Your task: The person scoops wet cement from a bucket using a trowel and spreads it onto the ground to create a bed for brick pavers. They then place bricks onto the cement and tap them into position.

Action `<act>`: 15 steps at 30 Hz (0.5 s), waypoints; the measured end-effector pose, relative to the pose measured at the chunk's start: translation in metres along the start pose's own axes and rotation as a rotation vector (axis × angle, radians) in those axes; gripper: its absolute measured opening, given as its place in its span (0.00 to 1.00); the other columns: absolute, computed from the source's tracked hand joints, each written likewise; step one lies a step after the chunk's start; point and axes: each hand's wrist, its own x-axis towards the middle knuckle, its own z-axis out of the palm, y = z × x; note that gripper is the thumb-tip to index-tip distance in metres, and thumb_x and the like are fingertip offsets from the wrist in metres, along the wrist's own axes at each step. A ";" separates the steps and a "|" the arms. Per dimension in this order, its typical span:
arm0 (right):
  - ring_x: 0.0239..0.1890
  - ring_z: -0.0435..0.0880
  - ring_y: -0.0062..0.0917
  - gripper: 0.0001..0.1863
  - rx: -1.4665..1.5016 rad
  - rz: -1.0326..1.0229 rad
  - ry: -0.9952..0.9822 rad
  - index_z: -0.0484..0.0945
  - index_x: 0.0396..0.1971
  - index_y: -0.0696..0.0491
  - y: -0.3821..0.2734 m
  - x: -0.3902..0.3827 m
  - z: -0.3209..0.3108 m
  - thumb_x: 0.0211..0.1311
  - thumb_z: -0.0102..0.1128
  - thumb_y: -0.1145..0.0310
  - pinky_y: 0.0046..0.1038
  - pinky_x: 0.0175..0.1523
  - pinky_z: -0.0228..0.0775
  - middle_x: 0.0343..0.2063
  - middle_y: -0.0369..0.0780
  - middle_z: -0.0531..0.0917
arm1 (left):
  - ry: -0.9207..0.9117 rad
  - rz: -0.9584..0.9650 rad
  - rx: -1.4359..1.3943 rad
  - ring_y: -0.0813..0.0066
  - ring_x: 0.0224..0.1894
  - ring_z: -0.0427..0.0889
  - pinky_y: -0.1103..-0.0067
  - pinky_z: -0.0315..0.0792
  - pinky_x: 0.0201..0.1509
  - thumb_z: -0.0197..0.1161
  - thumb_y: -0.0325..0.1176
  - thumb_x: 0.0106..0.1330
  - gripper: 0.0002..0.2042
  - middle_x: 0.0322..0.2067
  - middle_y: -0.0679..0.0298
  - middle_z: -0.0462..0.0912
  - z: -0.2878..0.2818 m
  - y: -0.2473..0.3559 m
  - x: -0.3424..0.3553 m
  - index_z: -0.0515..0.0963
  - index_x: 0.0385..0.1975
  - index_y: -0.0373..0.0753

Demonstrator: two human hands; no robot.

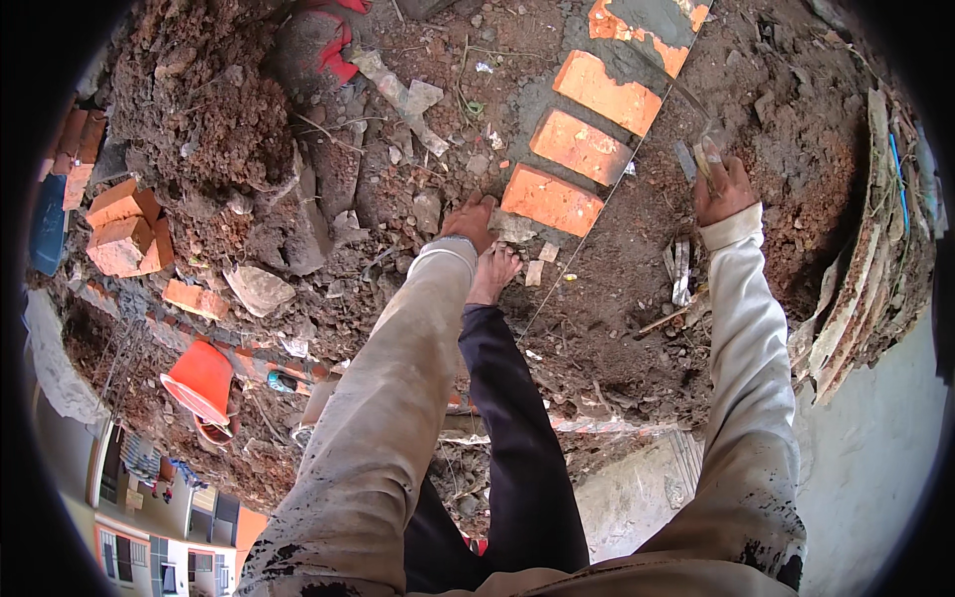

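My left hand (471,221) is low over the soil, left of the nearest orange brick (552,199). Its fingers are curled together, and whatever they hold, if anything, is hidden. A grey chunk (513,227) lies between that hand and the brick. On the right, my right hand (726,187) is closed round the handle of a trowel (708,159), whose thin metal neck reaches up toward the bricks. Beyond the nearest brick, a middle brick (582,146) and a farther brick (609,93) lie in a slanting row on grey mortar (532,85). A taut string (647,134) runs along their right ends.
My bare foot (494,276) stands just below my left hand. Broken brick bits (537,271) lie beside it. Leftward are an orange bucket (199,383), stacked bricks (129,229) and a soil mound (194,109). Weathered boards (856,259) edge the pit at right.
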 end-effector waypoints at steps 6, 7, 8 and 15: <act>0.35 0.77 0.37 0.24 0.014 -0.038 0.020 0.72 0.51 0.43 0.007 -0.003 -0.014 0.49 0.57 0.72 0.37 0.37 0.72 0.33 0.43 0.75 | 0.151 -0.094 -0.020 0.58 0.48 0.75 0.71 0.68 0.52 0.69 0.42 0.45 0.30 0.46 0.55 0.76 -0.049 -0.025 -0.021 0.70 0.50 0.40; 0.35 0.77 0.37 0.24 -0.015 -0.046 -0.001 0.72 0.51 0.43 0.009 -0.002 -0.013 0.49 0.57 0.72 0.36 0.37 0.72 0.33 0.43 0.75 | 0.233 -0.096 -0.110 0.59 0.47 0.76 0.72 0.69 0.52 0.70 0.43 0.45 0.30 0.44 0.54 0.77 -0.060 -0.029 -0.022 0.71 0.49 0.39; 0.34 0.77 0.37 0.24 -0.016 0.015 -0.069 0.72 0.51 0.44 0.007 0.004 -0.015 0.49 0.57 0.71 0.36 0.38 0.72 0.33 0.43 0.74 | 0.319 -0.108 -0.202 0.60 0.46 0.77 0.72 0.69 0.51 0.70 0.43 0.44 0.30 0.42 0.53 0.79 -0.069 -0.032 -0.024 0.72 0.49 0.38; 0.34 0.76 0.40 0.23 0.065 -0.014 -0.054 0.72 0.50 0.50 0.006 0.004 -0.023 0.50 0.58 0.70 0.36 0.38 0.70 0.34 0.45 0.74 | 0.266 -0.259 -1.049 0.64 0.38 0.80 0.78 0.71 0.42 0.67 0.48 0.49 0.33 0.36 0.54 0.81 -0.088 -0.007 0.026 0.69 0.50 0.28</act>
